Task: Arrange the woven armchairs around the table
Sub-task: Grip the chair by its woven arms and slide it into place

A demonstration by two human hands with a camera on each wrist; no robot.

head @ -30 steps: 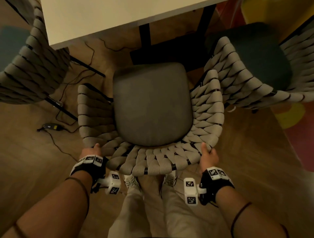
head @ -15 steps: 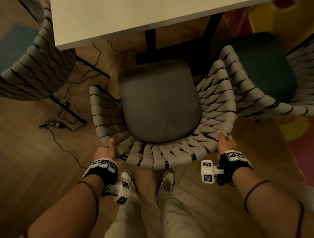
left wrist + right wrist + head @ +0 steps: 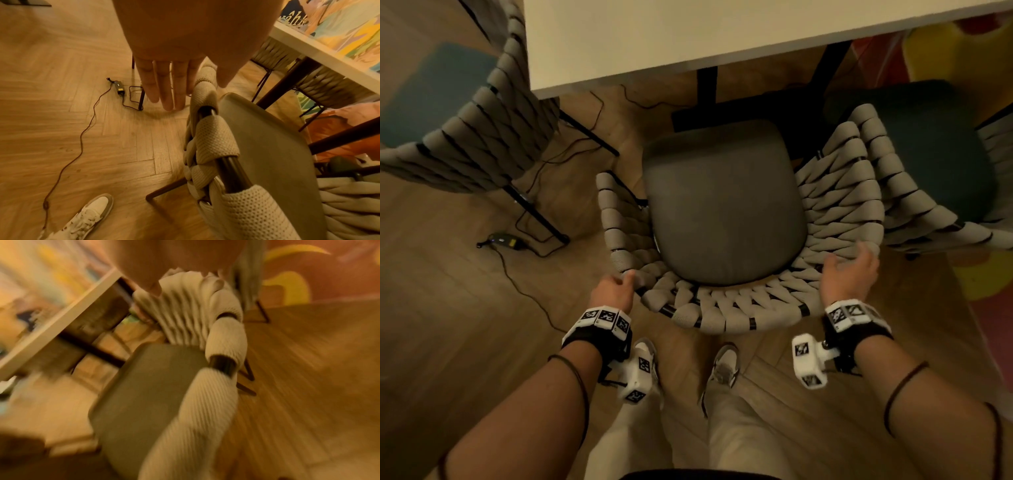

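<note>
The woven armchair (image 3: 739, 240) stands in front of me, its grey seat cushion (image 3: 722, 209) just short of the white counter (image 3: 688, 37). My left hand (image 3: 613, 291) is flat, fingers (image 3: 166, 87) straight, beside its rim. My right hand (image 3: 851, 270) rests loosely spread on the weave; that wrist view is blurred. 2 more armchairs are cut off at the sides.

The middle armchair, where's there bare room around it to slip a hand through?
Bare floor lies left of the middle armchair, bordered by the left armchair and a cable. A narrower gap opens between its seat front and the table. Right is crowded: its woven arm sits against the right armchair.
</note>
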